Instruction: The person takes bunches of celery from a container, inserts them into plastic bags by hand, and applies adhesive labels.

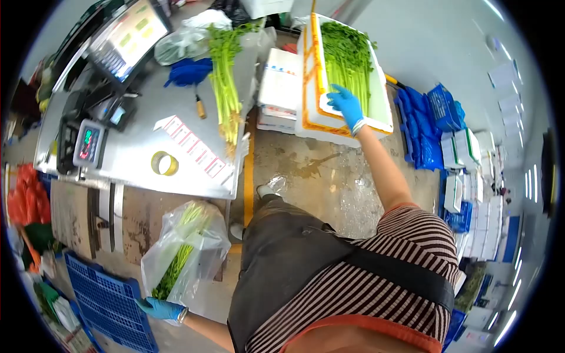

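At the lower left, my left hand (160,308) in a blue glove holds a clear plastic bag (209,238) by its near end. Inside the bag lies a bunch of celery (179,262), leaves toward my hand. My right hand (347,108), also in a blue glove, is open over the edge of a white foam box (382,112) with orange tape. Its fingers are apart beside the stalks of a large celery pile (348,59) in that box. Any touch on the stalks cannot be made out.
The metal table (132,147) carries loose celery (223,82), a roll of tape (164,163), a label sheet (191,146), a wooden-handled tool (200,107), a scale display (89,143) and a monitor (129,41). A blue pallet (106,297) lies lower left; blue bags (421,126) lie right.
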The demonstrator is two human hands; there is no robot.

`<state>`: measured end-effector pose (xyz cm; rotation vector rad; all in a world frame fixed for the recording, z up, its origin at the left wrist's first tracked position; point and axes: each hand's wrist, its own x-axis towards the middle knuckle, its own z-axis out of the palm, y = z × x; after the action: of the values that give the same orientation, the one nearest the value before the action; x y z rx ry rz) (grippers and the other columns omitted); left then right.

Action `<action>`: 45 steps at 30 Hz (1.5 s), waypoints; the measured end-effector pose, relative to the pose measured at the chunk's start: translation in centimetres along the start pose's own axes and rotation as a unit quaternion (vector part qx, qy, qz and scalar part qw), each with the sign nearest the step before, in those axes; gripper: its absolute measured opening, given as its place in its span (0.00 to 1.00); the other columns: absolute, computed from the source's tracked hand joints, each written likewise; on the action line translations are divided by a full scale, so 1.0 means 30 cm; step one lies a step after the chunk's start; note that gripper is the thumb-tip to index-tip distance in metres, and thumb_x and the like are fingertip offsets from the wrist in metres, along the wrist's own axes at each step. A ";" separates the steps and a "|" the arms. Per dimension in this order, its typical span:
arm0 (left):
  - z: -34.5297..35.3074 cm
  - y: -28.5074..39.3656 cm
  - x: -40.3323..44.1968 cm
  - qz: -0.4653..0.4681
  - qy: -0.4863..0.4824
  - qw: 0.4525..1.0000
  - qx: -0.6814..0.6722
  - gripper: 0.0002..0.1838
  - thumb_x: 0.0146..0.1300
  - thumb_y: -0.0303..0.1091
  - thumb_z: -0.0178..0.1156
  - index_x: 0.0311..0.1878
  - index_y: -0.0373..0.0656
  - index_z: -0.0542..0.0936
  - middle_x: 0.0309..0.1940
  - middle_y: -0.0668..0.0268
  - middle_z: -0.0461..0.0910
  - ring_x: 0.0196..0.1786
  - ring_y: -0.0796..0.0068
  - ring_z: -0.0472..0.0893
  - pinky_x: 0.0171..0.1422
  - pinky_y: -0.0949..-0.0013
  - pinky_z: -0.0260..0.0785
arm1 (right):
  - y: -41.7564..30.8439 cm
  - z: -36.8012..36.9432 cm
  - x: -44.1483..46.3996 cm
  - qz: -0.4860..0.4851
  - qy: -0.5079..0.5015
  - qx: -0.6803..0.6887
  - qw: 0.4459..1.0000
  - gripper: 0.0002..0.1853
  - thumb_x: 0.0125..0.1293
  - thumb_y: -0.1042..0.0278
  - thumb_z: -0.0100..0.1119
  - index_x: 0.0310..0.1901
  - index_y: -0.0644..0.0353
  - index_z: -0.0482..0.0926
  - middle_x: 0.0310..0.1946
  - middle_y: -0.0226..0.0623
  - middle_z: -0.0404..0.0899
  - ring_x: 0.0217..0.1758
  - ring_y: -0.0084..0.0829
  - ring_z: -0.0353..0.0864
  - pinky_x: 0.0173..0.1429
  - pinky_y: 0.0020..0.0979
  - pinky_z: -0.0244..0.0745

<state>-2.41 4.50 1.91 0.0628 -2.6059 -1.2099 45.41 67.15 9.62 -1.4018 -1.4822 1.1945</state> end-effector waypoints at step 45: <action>0.956 1.116 -1.045 0.185 -0.573 0.793 -0.091 0.19 0.68 0.24 0.53 0.63 0.39 0.75 0.55 0.59 0.78 0.52 0.70 0.79 0.58 0.69 0.71 | 0.751 -0.603 0.657 0.381 0.060 -0.360 0.850 0.30 0.49 0.46 0.72 0.48 0.62 0.83 0.48 0.46 0.84 0.48 0.42 0.85 0.51 0.40 0.80</action>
<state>22.83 52.33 2.57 -1.6189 -3.0523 -1.6158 66.82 88.09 -8.45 -2.7080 -1.3648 0.9526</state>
